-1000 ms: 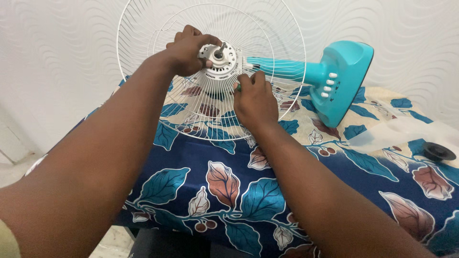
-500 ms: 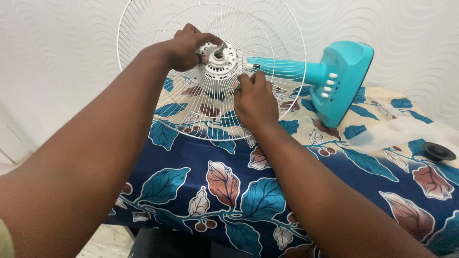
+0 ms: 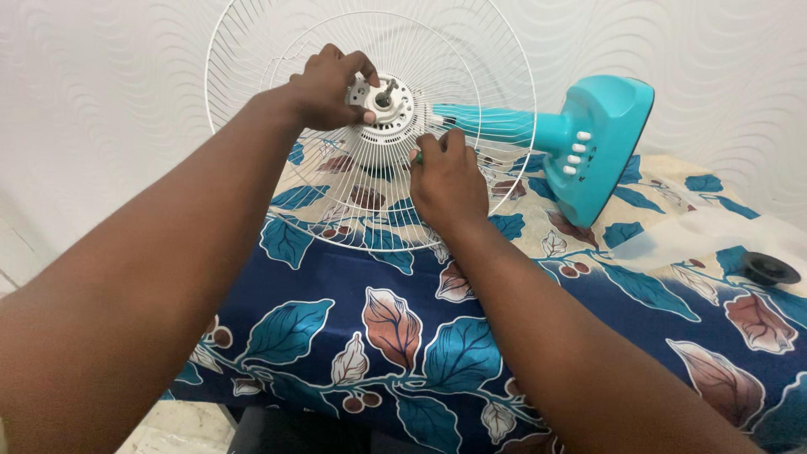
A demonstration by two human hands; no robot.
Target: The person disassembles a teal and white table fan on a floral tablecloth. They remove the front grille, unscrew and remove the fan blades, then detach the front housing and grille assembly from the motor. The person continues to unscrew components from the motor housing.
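Observation:
A turquoise fan lies on its side on a leaf-patterned cloth (image 3: 370, 319). Its white wire rear guard (image 3: 496, 59) faces me, with the white motor hub (image 3: 388, 105) and bare shaft at its centre. My left hand (image 3: 324, 84) grips the hub's left rim with thumb and fingers. My right hand (image 3: 445, 181) is closed around a small green-handled tool (image 3: 417, 156), just below and right of the hub; most of the tool is hidden in my fist. The fan's turquoise base (image 3: 601, 143) with white buttons points right.
A clear plastic fan blade (image 3: 714, 231) and a black round cap (image 3: 769, 269) lie on the cloth at the right. A textured white wall stands behind. The cloth's front edge drops off at the bottom, with pale floor at lower left.
My left hand has shifted its fingers slightly on the hub rim. My right hand and the fan have stayed almost where they were.

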